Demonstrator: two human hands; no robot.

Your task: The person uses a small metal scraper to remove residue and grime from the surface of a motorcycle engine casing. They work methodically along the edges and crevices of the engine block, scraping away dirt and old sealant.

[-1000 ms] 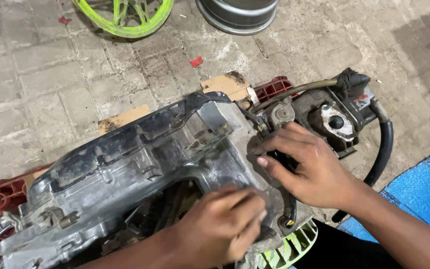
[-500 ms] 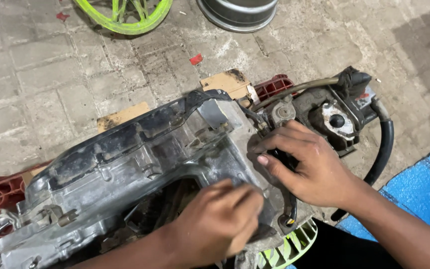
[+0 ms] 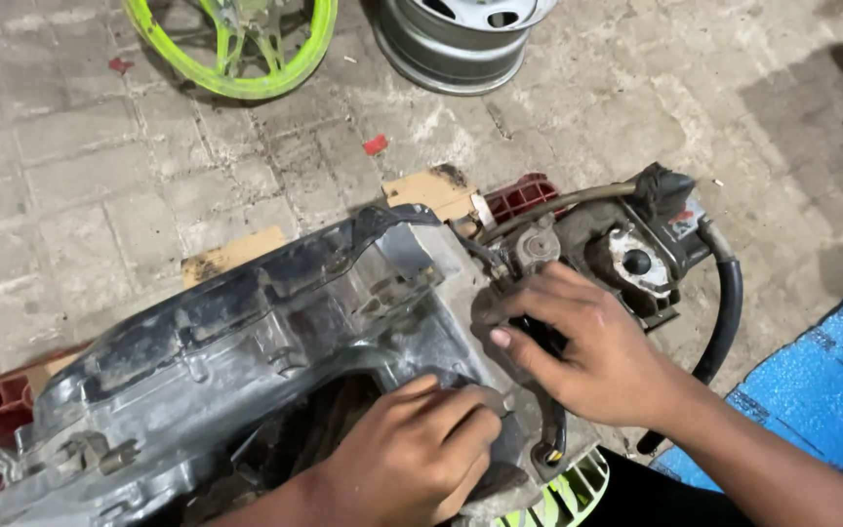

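Barely any change since the earlier frames: both hands stay on the casing, the left fingers have curled a bit tighter at the opening's edge, and the camera has shifted slightly.

Nearest, the left hand [image 3: 412,454] is mostly closed, fingertips pinched on something small at the rim of the dirty grey cast-metal engine casing [image 3: 236,361]; what it pinches is hidden, cannot tell. Step in hand looks like working a small part at that rim while bracing the casing (judgement only). To do it well: keep the pinch square to the rim, keep the other hand pressing so the casing doesn't rock on its supports, and keep fingers clear of the sharp cast edges.

The right hand [image 3: 587,351] lies half open, flat over the casing's right end, fingers spread on a black part, gripping nothing that can be made out.

The casing lies under both hands, running lower left to upper right across the paved floor [image 3: 100,195], resting on red plastic crates [image 3: 524,195] and cardboard scraps. A black rubber hose [image 3: 724,312] curves just right of the right hand.

Farther off, near the floor's top edge: a bright green spoked wheel rim [image 3: 236,59] and a silver steel wheel rim [image 3: 456,44]. A blue tarp [image 3: 812,390] sits at the right edge.
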